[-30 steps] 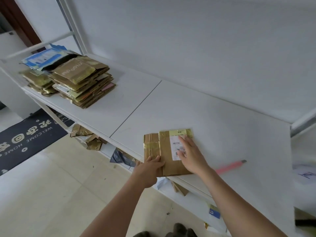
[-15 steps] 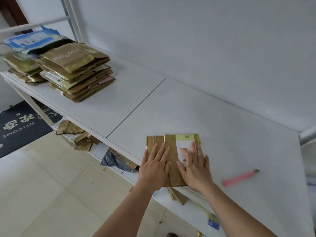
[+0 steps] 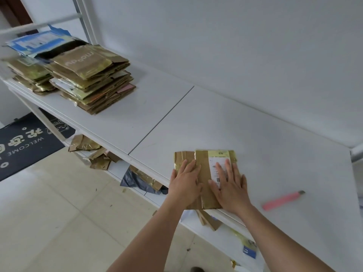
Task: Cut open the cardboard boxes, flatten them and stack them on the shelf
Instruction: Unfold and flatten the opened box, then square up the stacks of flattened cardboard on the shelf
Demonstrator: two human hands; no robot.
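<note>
Head view:

- Shelf [image 3: 255, 134]: white top board, seam running from the front edge toward the back wall, left of centre.
- Box [image 3: 204, 163]: brown cardboard, flattened, with glossy tape and a white label [image 3: 217, 169]. It lies flat on the shelf at the front edge, right of the seam; its near end reaches slightly over the edge.
- Left hand [image 3: 185, 185]: palm down, fingers straight and close together, pressing the left part of the box. It grips nothing.
- Right hand [image 3: 230, 186]: palm down, fingers straight and slightly spread, pressing the right part of the box, partly over the label. It grips nothing.
- The two hands lie side by side on the box, near each other; a strip of cardboard shows between them.
- Knife [image 3: 282, 199]: pink handle, short metal tip, lying on the shelf to the right of the box, apart from it and from the right hand.
- Stack [image 3: 92, 83]: flattened boxes piled on the far left end of the shelf, well apart from the box under the hands. A lower pile [image 3: 29, 75] lies just beside it, with a blue-and-white piece on top.
- Lower shelf [image 3: 121, 167]: holds cardboard scraps [image 3: 92, 152] and a grey bag [image 3: 135, 179].
- Floor [image 3: 49, 213]: pale tiles; a dark mat [image 3: 25, 142] with the word WELCOME lies at the left.
</note>
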